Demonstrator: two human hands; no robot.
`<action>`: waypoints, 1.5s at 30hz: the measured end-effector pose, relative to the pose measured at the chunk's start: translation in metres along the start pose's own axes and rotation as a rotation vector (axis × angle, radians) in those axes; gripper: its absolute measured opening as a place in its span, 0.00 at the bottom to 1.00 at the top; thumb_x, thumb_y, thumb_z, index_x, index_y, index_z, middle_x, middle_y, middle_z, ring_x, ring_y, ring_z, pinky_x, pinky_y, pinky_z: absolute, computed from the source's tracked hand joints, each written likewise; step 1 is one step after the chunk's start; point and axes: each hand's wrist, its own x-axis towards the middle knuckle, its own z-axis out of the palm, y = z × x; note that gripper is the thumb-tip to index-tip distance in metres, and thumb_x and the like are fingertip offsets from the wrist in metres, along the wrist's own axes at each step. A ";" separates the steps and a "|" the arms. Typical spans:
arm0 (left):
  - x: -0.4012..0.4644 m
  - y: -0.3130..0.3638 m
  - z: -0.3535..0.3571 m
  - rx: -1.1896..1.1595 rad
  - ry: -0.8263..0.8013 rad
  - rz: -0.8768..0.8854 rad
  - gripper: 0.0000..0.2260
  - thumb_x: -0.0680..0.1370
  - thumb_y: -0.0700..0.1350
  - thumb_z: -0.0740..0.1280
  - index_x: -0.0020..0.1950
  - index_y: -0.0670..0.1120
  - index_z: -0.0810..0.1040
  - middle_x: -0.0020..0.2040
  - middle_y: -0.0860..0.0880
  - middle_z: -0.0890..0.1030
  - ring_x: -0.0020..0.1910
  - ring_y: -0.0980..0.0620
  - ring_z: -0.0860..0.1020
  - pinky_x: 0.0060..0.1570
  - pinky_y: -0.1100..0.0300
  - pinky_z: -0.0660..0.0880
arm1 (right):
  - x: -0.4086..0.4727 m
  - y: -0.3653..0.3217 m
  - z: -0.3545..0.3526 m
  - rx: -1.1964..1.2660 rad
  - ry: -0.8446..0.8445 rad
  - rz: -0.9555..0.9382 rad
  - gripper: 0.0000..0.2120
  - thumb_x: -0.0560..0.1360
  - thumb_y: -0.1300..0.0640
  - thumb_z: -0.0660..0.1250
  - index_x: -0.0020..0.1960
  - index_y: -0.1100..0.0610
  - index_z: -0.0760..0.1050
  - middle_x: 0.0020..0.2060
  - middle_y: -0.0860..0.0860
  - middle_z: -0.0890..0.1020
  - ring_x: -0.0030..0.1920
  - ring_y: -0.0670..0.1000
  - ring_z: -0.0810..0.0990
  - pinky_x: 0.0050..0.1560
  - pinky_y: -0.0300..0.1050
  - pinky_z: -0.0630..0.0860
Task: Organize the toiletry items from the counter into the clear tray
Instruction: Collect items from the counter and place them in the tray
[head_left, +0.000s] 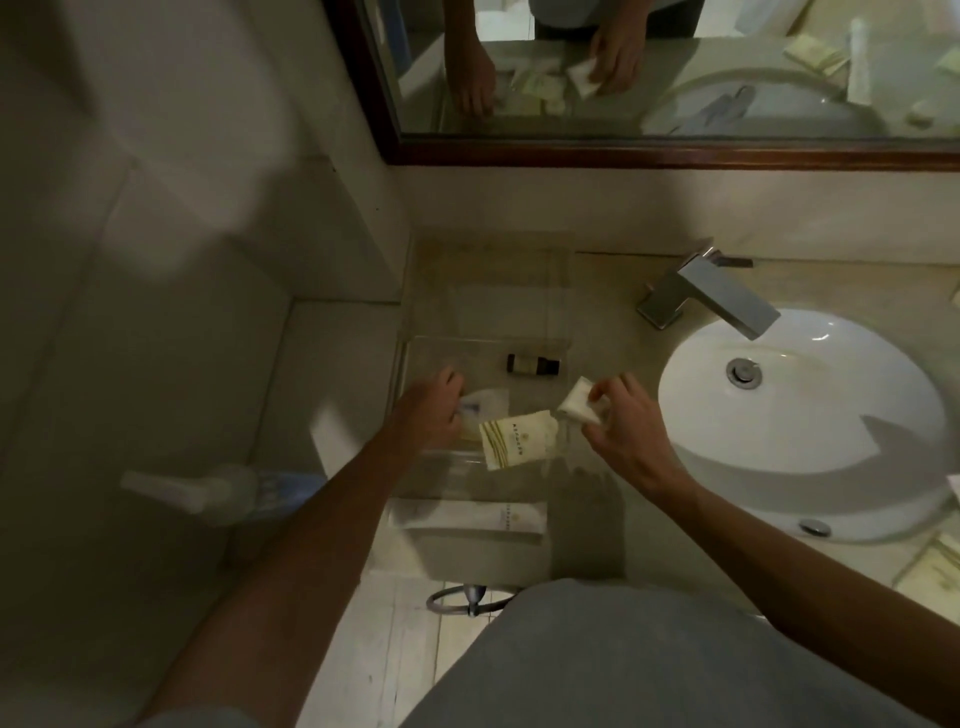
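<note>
Fingers of the left hand (434, 410): curled down onto a pale sachet (485, 402) inside the clear tray (415, 353); whether they grip it cannot be told. Tray contents: cream packet (519, 439) with printed lines, small dark bottle (533, 363) lying on its side farther back. Right hand (621, 423): thumb and fingertips pinch a small white packet (579, 402) above the tray's right edge. Counter, far right: white sink (800, 421), chrome faucet (711, 291).
</note>
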 end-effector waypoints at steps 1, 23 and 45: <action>0.002 -0.003 -0.002 -0.022 0.020 -0.011 0.07 0.71 0.42 0.64 0.47 0.43 0.71 0.46 0.43 0.75 0.41 0.42 0.76 0.34 0.54 0.67 | 0.000 0.001 0.000 -0.007 0.001 0.002 0.20 0.69 0.52 0.75 0.56 0.46 0.70 0.54 0.45 0.71 0.51 0.48 0.74 0.53 0.52 0.80; 0.006 -0.007 0.019 0.079 0.233 -0.157 0.22 0.67 0.43 0.68 0.61 0.46 0.73 0.64 0.41 0.72 0.58 0.41 0.72 0.57 0.47 0.71 | -0.006 -0.010 0.002 -0.051 0.009 -0.008 0.21 0.67 0.55 0.77 0.56 0.48 0.71 0.55 0.47 0.72 0.51 0.49 0.74 0.53 0.49 0.78; 0.022 0.041 0.026 -0.039 0.001 0.295 0.23 0.70 0.52 0.70 0.61 0.47 0.71 0.57 0.47 0.75 0.56 0.49 0.73 0.59 0.51 0.71 | -0.017 -0.001 -0.003 -0.112 -0.004 -0.073 0.22 0.66 0.56 0.78 0.55 0.50 0.71 0.55 0.49 0.73 0.51 0.48 0.71 0.50 0.43 0.70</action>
